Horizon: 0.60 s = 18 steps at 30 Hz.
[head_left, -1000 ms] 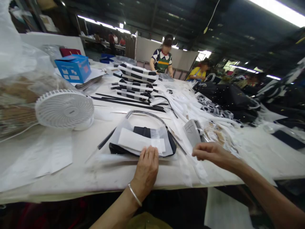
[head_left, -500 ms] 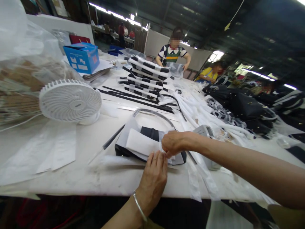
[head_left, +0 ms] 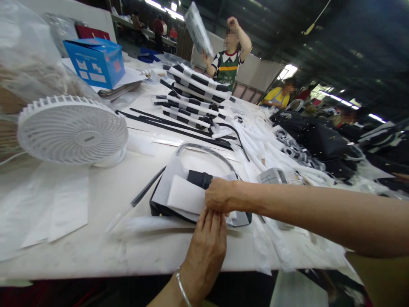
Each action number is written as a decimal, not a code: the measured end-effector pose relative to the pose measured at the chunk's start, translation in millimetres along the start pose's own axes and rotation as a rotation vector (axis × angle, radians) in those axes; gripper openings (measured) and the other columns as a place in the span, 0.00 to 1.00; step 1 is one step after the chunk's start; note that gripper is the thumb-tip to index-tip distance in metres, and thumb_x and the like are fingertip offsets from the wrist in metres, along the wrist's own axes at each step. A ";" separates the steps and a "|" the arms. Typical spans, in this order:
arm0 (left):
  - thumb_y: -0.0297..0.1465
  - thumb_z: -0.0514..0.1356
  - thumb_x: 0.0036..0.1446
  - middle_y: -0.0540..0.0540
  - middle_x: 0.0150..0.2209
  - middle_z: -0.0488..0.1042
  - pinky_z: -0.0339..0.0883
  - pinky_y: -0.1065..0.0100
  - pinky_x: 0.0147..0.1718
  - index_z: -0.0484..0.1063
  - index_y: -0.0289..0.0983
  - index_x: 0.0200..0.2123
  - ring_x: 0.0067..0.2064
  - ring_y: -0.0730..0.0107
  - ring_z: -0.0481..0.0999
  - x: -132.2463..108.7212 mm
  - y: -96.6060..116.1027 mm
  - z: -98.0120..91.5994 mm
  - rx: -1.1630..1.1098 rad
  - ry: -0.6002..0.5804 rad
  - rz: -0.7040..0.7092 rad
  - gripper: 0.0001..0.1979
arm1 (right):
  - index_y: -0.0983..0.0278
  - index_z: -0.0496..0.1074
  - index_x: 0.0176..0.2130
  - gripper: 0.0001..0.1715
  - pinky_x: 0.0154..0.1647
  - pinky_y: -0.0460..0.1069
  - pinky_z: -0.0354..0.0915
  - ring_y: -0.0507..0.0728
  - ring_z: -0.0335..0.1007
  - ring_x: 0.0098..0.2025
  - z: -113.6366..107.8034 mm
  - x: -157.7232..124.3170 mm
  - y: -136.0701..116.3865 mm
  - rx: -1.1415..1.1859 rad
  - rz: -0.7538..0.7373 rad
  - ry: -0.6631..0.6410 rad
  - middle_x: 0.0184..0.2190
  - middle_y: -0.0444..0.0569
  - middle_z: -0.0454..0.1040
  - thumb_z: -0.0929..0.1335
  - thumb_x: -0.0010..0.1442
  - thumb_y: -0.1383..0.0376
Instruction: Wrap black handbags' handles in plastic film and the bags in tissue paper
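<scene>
A black bag (head_left: 157, 208) with a wrapped, arched handle lies on the table, with grey-white sheeting and a folded white foam sheet (head_left: 185, 195) over it. My right hand (head_left: 220, 195) is closed over the right end of the foam; what its fingers hold is hidden beneath it. My left hand (head_left: 209, 238), with a bracelet on the wrist, touches the bag's front edge just below the right hand, its fingers pressed together. Whether anything is between them cannot be made out.
A white fan (head_left: 76, 132) and a blue box (head_left: 96, 62) stand at the left. Wrapped black-and-white strips (head_left: 194, 96) are stacked behind the bag. Black bags (head_left: 322, 138) lie at the right. Across the table a person holds up a clear plastic bag (head_left: 198, 30).
My right hand has moved slightly left over the foam. The person across has raised the plastic bag and one arm. The view has shifted a little.
</scene>
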<state>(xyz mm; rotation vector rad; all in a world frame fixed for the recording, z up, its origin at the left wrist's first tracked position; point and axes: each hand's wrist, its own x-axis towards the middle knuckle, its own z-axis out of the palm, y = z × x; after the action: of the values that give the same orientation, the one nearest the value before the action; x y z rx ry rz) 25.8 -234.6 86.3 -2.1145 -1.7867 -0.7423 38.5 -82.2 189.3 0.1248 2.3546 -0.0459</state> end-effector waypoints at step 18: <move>0.18 0.49 0.58 0.35 0.53 0.73 0.64 0.56 0.56 0.65 0.28 0.57 0.53 0.57 0.73 1.0 -9.2 -2.8 -0.082 -0.023 0.028 0.23 | 0.61 0.63 0.09 0.23 0.36 0.48 0.63 0.55 0.70 0.26 -2.0 17.5 11.8 -0.051 -0.100 0.008 0.10 0.39 0.67 0.77 0.40 0.69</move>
<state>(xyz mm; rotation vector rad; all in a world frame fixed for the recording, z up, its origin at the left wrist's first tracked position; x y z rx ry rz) 16.4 -233.4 88.1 -2.2047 -1.7627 -0.7996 25.9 -69.0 178.4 -0.0175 2.3667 -0.0339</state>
